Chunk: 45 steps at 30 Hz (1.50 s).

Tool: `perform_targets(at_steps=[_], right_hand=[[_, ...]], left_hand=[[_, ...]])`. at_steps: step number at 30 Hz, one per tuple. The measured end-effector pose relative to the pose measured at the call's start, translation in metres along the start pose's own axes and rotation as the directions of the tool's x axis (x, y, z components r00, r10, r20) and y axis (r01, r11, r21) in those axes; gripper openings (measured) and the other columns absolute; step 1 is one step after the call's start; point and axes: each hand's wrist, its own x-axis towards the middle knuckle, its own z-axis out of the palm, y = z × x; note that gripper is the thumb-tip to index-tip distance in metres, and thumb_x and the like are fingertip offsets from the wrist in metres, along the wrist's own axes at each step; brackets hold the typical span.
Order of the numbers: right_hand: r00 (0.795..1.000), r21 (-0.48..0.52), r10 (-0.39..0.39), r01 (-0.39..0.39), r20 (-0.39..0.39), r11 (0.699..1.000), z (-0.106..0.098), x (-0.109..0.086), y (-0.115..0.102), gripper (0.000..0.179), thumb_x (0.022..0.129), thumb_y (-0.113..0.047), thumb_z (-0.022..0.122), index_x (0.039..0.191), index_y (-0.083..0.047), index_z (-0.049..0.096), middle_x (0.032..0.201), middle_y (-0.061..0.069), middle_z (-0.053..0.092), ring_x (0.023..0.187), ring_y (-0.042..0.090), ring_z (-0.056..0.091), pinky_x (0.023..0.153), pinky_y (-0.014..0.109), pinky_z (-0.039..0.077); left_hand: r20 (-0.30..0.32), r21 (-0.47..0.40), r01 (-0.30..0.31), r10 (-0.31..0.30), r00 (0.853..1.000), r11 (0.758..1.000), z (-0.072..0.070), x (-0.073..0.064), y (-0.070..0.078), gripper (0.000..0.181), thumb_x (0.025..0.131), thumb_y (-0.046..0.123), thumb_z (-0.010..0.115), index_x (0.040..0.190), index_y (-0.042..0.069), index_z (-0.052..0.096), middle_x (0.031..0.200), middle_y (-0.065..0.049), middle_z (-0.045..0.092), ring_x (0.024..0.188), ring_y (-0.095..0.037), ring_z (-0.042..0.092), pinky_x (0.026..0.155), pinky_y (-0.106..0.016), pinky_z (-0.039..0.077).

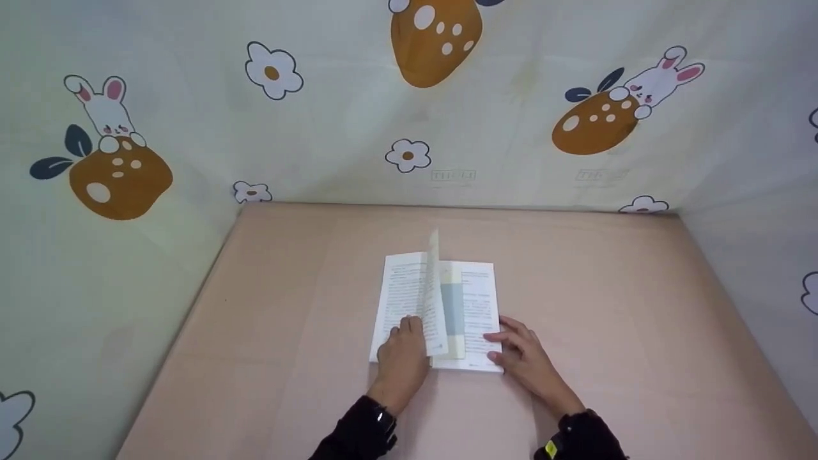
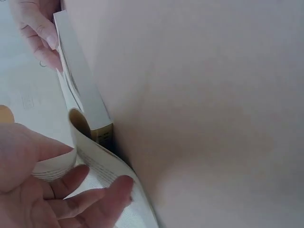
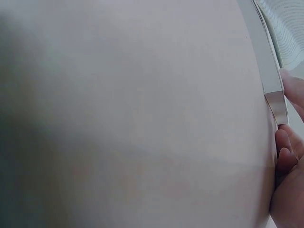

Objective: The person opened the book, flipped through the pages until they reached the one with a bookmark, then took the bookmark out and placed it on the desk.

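Observation:
An open paperback book (image 1: 479, 319) with printed text lies on the table. One leaf (image 1: 433, 294) stands up near its middle, bent into a curve at the lower edge. My left hand (image 1: 404, 358) is over the left page, its thumb and curled fingers pinching the raised leaf near the bottom. On the right page, partly behind that leaf, lies a pale yellow and grey-blue strip (image 1: 454, 310). My right hand (image 1: 525, 358) grips the book's lower right edge. In the right wrist view its thumb (image 3: 293, 88) presses the page side while curled fingers meet the cover below.
The book sits on a broad pinkish-beige tabletop (image 1: 287, 306). Pale fabric walls (image 1: 332, 128) printed with rabbits, flowers and brown fruit enclose the back and both sides. Dark sleeves (image 1: 364, 428) cover both forearms.

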Motion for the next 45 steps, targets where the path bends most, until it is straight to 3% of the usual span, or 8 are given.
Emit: perform_targets(at_steps=[7, 14, 18, 22, 26, 31, 38, 45], right_hand=[[1.000, 0.003, -0.001, 0.001, -0.018, 1.000, -0.0005, 0.0000, 0.0005, 0.024, 0.082, -0.026, 0.070, 0.106, -0.023, 0.068, 0.146, 0.006, 0.038, 0.125, 0.022, 0.032, 0.098, 0.041, 0.029], [0.999, -0.055, -0.029, 0.028, -0.017, 0.998, -0.0004, -0.0006, 0.0026, 0.026, 0.082, -0.031, 0.069, 0.107, -0.024, 0.068, 0.145, 0.007, 0.038, 0.127, 0.024, 0.031, 0.098, 0.045, 0.029], [1.000, -0.043, -0.015, 0.015, -0.010, 0.999, -0.0002, -0.0007, 0.0018, 0.025, 0.083, -0.030, 0.069, 0.107, -0.024, 0.068, 0.146, 0.007, 0.037, 0.127, 0.025, 0.031, 0.099, 0.045, 0.029], [1.000, -0.022, 0.004, -0.004, -0.010, 1.000, -0.0001, -0.0004, 0.0003, 0.025, 0.083, -0.025, 0.069, 0.107, -0.021, 0.068, 0.146, 0.007, 0.037, 0.127, 0.025, 0.031, 0.100, 0.044, 0.028], [1.000, -0.014, 0.009, -0.009, -0.015, 1.000, 0.0002, -0.0002, 0.0004, 0.025, 0.082, -0.025, 0.070, 0.107, -0.021, 0.068, 0.146, 0.006, 0.037, 0.126, 0.023, 0.032, 0.100, 0.044, 0.028], [1.000, -0.020, 0.019, -0.020, -0.024, 1.000, 0.0016, 0.0001, 0.0016, 0.024, 0.081, -0.025, 0.070, 0.105, -0.024, 0.068, 0.146, 0.005, 0.037, 0.127, 0.023, 0.031, 0.101, 0.046, 0.028], [1.000, -0.012, 0.021, -0.021, -0.010, 1.000, 0.0009, 0.0002, 0.0006, 0.025, 0.082, -0.026, 0.070, 0.107, -0.024, 0.068, 0.146, 0.004, 0.037, 0.129, 0.024, 0.030, 0.101, 0.046, 0.028], [1.000, -0.006, 0.019, -0.019, -0.024, 1.000, 0.0021, 0.0002, -0.0002, 0.024, 0.082, -0.026, 0.070, 0.105, -0.023, 0.067, 0.145, 0.005, 0.039, 0.123, 0.022, 0.035, 0.095, 0.038, 0.032]], left_hand=[[0.026, -0.061, -0.002, 0.003, 1.000, 0.998, -0.0023, -0.0009, -0.0054, 0.074, 0.081, -0.007, 0.060, 0.145, -0.002, 0.022, 0.116, -0.022, 0.056, 0.091, -0.028, 0.061, 0.054, -0.033, 0.050], [0.057, -0.088, 0.050, -0.045, 0.997, 0.995, -0.0011, 0.0013, -0.0073, 0.095, 0.076, -0.017, 0.057, 0.150, 0.010, 0.005, 0.144, -0.025, 0.032, 0.105, -0.035, 0.058, 0.050, -0.030, 0.047], [0.037, -0.050, 0.054, -0.052, 0.998, 0.997, 0.0011, 0.0027, -0.0046, 0.103, 0.072, -0.020, 0.059, 0.151, 0.016, 0.005, 0.154, -0.021, 0.012, 0.097, -0.030, 0.058, 0.046, -0.024, 0.040], [0.023, 0.051, 0.014, -0.015, 1.000, 0.999, 0.0021, 0.0030, -0.0024, 0.093, 0.073, -0.018, 0.059, 0.150, 0.015, 0.018, 0.155, -0.018, 0.009, 0.121, -0.040, 0.044, 0.080, -0.041, 0.049], [0.033, 0.171, -0.049, 0.044, 0.998, 0.984, 0.0031, 0.0047, -0.0017, 0.078, 0.077, -0.016, 0.056, 0.145, 0.015, 0.034, 0.154, -0.015, 0.018, 0.139, -0.045, 0.015, 0.107, -0.060, 0.022], [0.095, 0.234, -0.127, 0.107, 0.990, 0.964, 0.0055, 0.0026, -0.0011, 0.065, 0.081, -0.008, 0.056, 0.141, 0.012, 0.039, 0.150, -0.012, 0.032, 0.138, -0.040, 0.026, 0.109, -0.059, 0.022], [0.163, 0.140, -0.161, 0.138, 0.977, 0.977, 0.0042, 0.0013, -0.0032, 0.073, 0.081, -0.009, 0.060, 0.145, 0.005, 0.028, 0.152, -0.014, 0.027, 0.133, -0.037, 0.037, 0.097, -0.042, 0.045], [0.161, 0.058, -0.137, 0.126, 0.979, 0.989, 0.0054, 0.0024, -0.0088, 0.063, 0.085, -0.009, 0.052, 0.144, 0.005, 0.032, 0.149, -0.015, 0.033, 0.128, -0.038, 0.042, 0.093, -0.044, 0.048]])
